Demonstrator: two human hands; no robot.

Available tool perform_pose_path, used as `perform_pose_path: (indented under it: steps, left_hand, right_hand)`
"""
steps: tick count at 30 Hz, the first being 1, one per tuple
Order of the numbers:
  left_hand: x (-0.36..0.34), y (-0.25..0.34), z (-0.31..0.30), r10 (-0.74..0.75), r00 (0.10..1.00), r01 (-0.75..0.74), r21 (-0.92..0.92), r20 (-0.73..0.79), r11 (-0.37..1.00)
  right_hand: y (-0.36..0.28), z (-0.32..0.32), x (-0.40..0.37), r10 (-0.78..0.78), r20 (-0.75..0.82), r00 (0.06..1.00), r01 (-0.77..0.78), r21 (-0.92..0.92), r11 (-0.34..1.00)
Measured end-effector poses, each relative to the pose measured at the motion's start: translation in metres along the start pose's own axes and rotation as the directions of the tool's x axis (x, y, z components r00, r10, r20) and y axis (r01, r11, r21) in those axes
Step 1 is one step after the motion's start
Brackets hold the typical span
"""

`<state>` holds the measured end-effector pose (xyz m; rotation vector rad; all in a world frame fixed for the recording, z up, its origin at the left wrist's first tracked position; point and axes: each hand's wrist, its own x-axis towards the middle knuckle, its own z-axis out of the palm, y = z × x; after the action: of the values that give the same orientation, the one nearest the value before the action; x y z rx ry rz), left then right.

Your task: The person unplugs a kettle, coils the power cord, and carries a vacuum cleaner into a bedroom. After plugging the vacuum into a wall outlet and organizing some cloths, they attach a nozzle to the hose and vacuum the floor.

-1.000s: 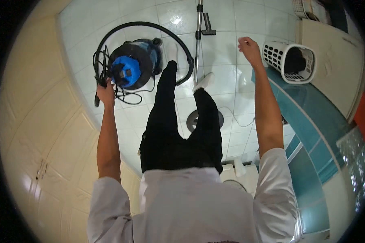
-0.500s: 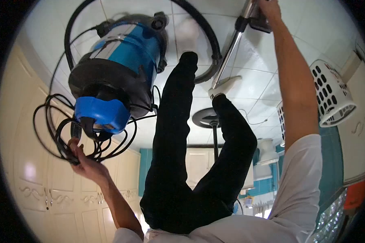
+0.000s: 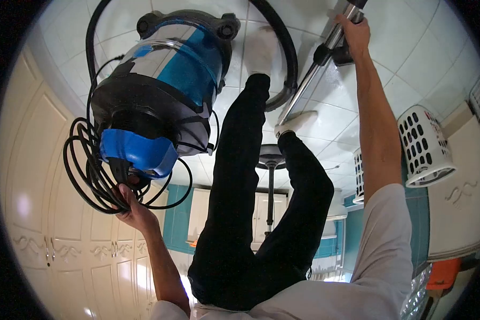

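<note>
On the left, my left hand (image 3: 136, 214) is closed around a coil of black cable (image 3: 82, 176), just below the blue top part (image 3: 136, 149) of a vacuum cleaner (image 3: 168, 64). The vacuum has a blue and silver drum with black casters. At the upper right, my right hand (image 3: 356, 36) grips the metal vacuum tube (image 3: 333, 37) near a black fitting. The tube slants down to a pale foot (image 3: 298, 125) beside my leg. A black hose (image 3: 285, 42) curves between the vacuum and the tube, past my other foot (image 3: 261, 50).
White perforated baskets (image 3: 424, 141) stand at the right, near a cream cabinet (image 3: 458, 208). Cream cupboards (image 3: 64, 229) line the left side. Behind my legs is a round black stool-like object (image 3: 271, 154) on a post. The floor (image 3: 405, 48) is pale tile.
The tube and my right hand now appear lower in view. My left hand has shifted right with the cable coil, which hangs differently. The vacuum appears slightly larger, and the whole view has shifted.
</note>
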<state>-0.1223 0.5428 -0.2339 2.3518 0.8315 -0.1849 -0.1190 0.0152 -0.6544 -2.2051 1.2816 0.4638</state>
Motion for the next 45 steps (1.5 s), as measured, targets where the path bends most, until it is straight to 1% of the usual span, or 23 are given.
perform_pose_path:
  steps: [2, 3, 4, 6, 8, 9, 10, 12, 20, 23, 24, 26, 27, 29, 34, 36, 37, 38, 40, 42, 43, 44, 45]
  left_hand:
    - [0.010, -0.004, 0.000, 0.120, 0.982, -0.106, -0.106, 0.144, 0.989]
    - [0.008, -0.002, 0.011, 0.083, 0.996, -0.081, -0.072, 0.022, 0.994]
    - [0.007, -0.001, 0.016, 0.102, 0.994, -0.097, -0.118, 0.030, 0.988]
    - [0.000, 0.018, 0.044, 0.116, 0.985, -0.133, -0.139, -0.126, 0.981]
    - [0.003, 0.006, 0.036, 0.088, 0.992, -0.095, -0.081, -0.091, 0.992]
    - [0.006, 0.001, 0.032, 0.053, 0.997, -0.054, -0.018, -0.053, 0.998]
    - [0.007, 0.004, 0.032, 0.065, 0.996, -0.066, -0.019, -0.058, 0.998]
    - [0.005, 0.011, 0.038, 0.051, 0.996, -0.045, 0.089, -0.070, 0.995]
    - [0.006, 0.019, 0.044, 0.046, 0.998, -0.046, -0.002, -0.040, 0.999]
    - [0.007, 0.015, 0.041, 0.065, 0.998, -0.064, 0.015, -0.026, 0.998]
    - [0.008, 0.013, 0.042, 0.070, 0.997, -0.068, 0.040, -0.040, 0.997]
    - [0.008, 0.009, 0.040, 0.086, 0.996, -0.087, -0.012, -0.020, 0.996]
    - [0.009, 0.005, 0.039, 0.069, 0.997, -0.069, -0.016, -0.019, 0.997]
    - [0.009, 0.009, 0.041, 0.020, 0.999, -0.022, -0.052, -0.035, 0.998]
    - [0.010, 0.014, 0.043, 0.104, 0.994, -0.105, -0.030, -0.036, 0.994]
    - [0.008, 0.014, 0.045, 0.089, 0.996, -0.089, -0.040, -0.014, 0.995]
    - [0.009, 0.012, 0.044, 0.071, 0.997, -0.072, -0.034, -0.026, 0.997]
    - [0.009, 0.012, 0.045, 0.054, 0.998, -0.055, -0.030, -0.039, 0.998]
    - [0.009, 0.019, 0.051, 0.088, 0.994, -0.091, -0.055, -0.058, 0.994]
    - [0.007, 0.023, 0.052, 0.128, 0.990, -0.131, -0.040, -0.055, 0.991]
    - [0.008, 0.016, 0.049, 0.081, 0.996, -0.083, -0.058, -0.036, 0.995]
    - [0.008, 0.014, 0.048, 0.084, 0.996, -0.086, -0.074, -0.027, 0.994]
    - [0.008, 0.013, 0.049, 0.087, 0.995, -0.090, -0.076, -0.042, 0.993]
  right_hand:
    - [-0.013, -0.009, -0.018, -0.274, 0.266, 0.924, 0.161, 0.380, 0.911]
    - [-0.023, -0.004, -0.030, -0.343, 0.244, 0.907, 0.182, 0.508, 0.842]
    - [-0.041, -0.010, -0.046, -0.351, 0.281, 0.893, 0.188, 0.475, 0.860]
    - [-0.053, 0.010, -0.062, -0.393, 0.283, 0.875, 0.226, 0.478, 0.849]
    - [-0.074, 0.032, -0.080, -0.395, 0.222, 0.892, 0.263, 0.455, 0.851]
    - [-0.086, 0.039, -0.089, -0.294, 0.248, 0.923, 0.215, 0.301, 0.929]
    - [-0.103, 0.043, -0.099, -0.298, 0.241, 0.924, 0.217, 0.312, 0.925]
    - [-0.134, 0.050, -0.114, -0.133, 0.133, 0.982, 0.135, -0.004, 0.991]
    - [-0.142, 0.100, -0.114, -0.075, 0.064, 0.995, 0.080, -0.076, 0.994]
    - [-0.129, 0.080, -0.104, -0.207, 0.432, 0.878, 0.221, 0.020, 0.975]
    - [-0.118, 0.083, -0.094, -0.224, 0.423, 0.878, 0.233, 0.029, 0.972]
    - [-0.091, 0.112, -0.079, -0.333, 0.644, 0.689, 0.122, 0.351, 0.929]
    - [-0.101, 0.108, -0.083, -0.357, 0.637, 0.683, 0.136, 0.369, 0.919]
    - [-0.109, 0.089, -0.108, -0.382, 0.765, 0.518, 0.022, 0.435, 0.900]
    - [-0.130, 0.048, -0.125, -0.328, 0.814, 0.479, -0.105, 0.424, 0.899]
    - [-0.148, 0.019, -0.142, -0.337, 0.890, 0.309, -0.063, 0.372, 0.926]
    - [-0.141, 0.036, -0.142, -0.357, 0.913, 0.195, -0.035, 0.371, 0.928]
    - [-0.140, 0.037, -0.150, -0.356, 0.910, 0.211, 0.051, 0.353, 0.934]
    - [-0.144, 0.023, -0.163, -0.376, 0.922, 0.092, 0.117, 0.365, 0.924]
    - [-0.139, 0.025, -0.177, -0.394, 0.919, 0.016, 0.076, 0.391, 0.917]
    - [-0.145, 0.008, -0.186, -0.493, 0.870, 0.028, -0.039, 0.493, 0.869]
    - [-0.156, -0.008, -0.187, -0.448, 0.893, -0.040, -0.004, 0.448, 0.894]
    - [-0.158, -0.006, -0.191, -0.470, 0.881, -0.047, -0.018, 0.470, 0.882]
